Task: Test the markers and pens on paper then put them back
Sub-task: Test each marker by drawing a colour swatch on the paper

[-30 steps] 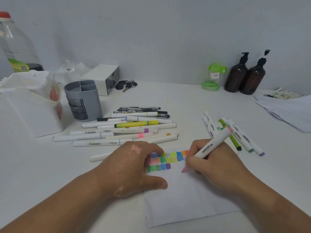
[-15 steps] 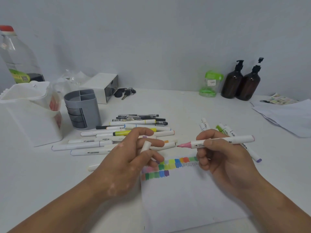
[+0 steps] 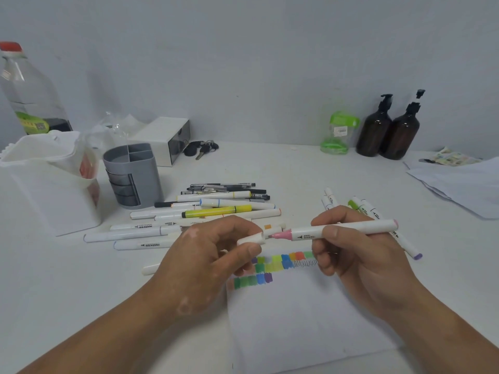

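White tabletop (image 3: 283,168) before a pale wall, seen from the head camera. The person's left hand (image 3: 210,255) pinched a white cap (image 3: 251,238) between thumb and fingers. The right hand (image 3: 351,260) gripped a pink-tipped marker (image 3: 343,228) held level, its tip at the cap's mouth, perhaps just touching. Both hovered over the near paper (image 3: 297,319) with colour swatches. A pile of markers (image 3: 216,211) lay to the left, near a grey holder (image 3: 132,176); a smaller group (image 3: 364,206) lay behind the right hand.

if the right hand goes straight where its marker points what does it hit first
Probably the white cap the left hand pinches; the marker in the right hand looks aimed at its opening, depth unclear.
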`<state>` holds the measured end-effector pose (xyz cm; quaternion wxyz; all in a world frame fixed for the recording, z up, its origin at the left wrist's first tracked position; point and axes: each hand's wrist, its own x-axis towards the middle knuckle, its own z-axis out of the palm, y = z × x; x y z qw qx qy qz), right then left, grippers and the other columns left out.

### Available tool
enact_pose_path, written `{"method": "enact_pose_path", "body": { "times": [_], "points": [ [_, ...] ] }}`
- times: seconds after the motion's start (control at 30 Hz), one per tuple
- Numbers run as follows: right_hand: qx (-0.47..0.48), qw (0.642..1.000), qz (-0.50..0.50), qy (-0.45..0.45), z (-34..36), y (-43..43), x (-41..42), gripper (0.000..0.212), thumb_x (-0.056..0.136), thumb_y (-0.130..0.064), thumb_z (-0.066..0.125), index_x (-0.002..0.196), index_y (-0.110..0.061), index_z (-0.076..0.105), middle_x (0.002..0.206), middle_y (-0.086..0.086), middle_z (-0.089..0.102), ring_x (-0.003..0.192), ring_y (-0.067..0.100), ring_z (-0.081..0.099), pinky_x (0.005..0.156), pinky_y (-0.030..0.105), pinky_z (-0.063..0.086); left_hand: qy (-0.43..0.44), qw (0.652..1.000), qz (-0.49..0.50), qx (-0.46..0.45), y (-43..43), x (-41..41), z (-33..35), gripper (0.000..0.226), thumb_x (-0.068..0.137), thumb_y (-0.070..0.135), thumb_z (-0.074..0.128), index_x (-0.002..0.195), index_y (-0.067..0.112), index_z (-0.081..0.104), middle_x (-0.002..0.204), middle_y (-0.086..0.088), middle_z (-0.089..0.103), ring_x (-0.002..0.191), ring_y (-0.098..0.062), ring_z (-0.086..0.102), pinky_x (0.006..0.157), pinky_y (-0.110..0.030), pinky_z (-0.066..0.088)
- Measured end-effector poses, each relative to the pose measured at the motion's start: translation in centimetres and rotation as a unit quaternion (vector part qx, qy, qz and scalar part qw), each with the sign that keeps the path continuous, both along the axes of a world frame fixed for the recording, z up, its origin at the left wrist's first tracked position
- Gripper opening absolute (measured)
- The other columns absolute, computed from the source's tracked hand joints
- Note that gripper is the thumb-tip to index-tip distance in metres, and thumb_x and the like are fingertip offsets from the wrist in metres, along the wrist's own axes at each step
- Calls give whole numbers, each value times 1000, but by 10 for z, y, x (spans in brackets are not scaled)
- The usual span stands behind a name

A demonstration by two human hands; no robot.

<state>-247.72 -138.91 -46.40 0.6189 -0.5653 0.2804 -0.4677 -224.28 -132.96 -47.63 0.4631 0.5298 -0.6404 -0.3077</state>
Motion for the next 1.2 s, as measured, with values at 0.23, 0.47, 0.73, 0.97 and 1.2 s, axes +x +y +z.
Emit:
{"method": "enact_pose_path", "body": {
  "times": [0.23, 0.47, 0.73, 0.97, 1.2],
  "points": [
    [-35, 997, 34, 68, -2, 5, 4, 24, 72, -33, 76, 92, -20, 80, 76, 16, 74, 58, 20, 62, 51, 26, 49, -64, 998, 7, -17, 4, -3, 0, 14, 89, 39, 67, 101, 45, 74, 78, 12, 69, 66, -12, 65, 61, -21, 53],
    [-32, 997, 23, 73, -5, 7, 7, 28, 72, -36, 77, 96, -21, 81, 77, 12, 75, 59, 19, 62, 51, 25, 49, -31, 999, 1, -31, 6, -4, 2, 22, 83, 45, 63, 98, 36, 77, 70, 12, 70, 60, -8, 65, 59, -18, 51],
    [-32, 996, 32, 81, -10, 5, 5, 32, 72, -38, 83, 100, -23, 81, 78, 11, 76, 58, 16, 61, 52, 24, 49, -35, 998, -23, -41, 3, -1, -3, 10, 90, 35, 68, 97, 38, 74, 72, 3, 71, 59, -10, 63, 59, -23, 53],
    [-8, 991, -53, 120, -1, -4, -24, 51, 70, -21, 87, 119, -24, 74, 75, 7, 69, 56, 17, 52, 47, 24, 42, 1, 1000, 12, -9, 4, 20, -1, 9, 93, 26, 70, 95, 31, 76, 75, 3, 73, 60, -15, 65, 68, -27, 54],
    [-136, 909, -147, 366, 18, 70, -23, 46, 76, -36, 86, 114, -45, 62, 87, -17, 75, 61, 2, 62, 59, 17, 46, 106, 990, 91, -2, 90, 43, 15, 9, 89, 29, 74, 92, 21, 78, 76, -5, 72, 65, -19, 63, 66, -31, 55]
  ]
}}
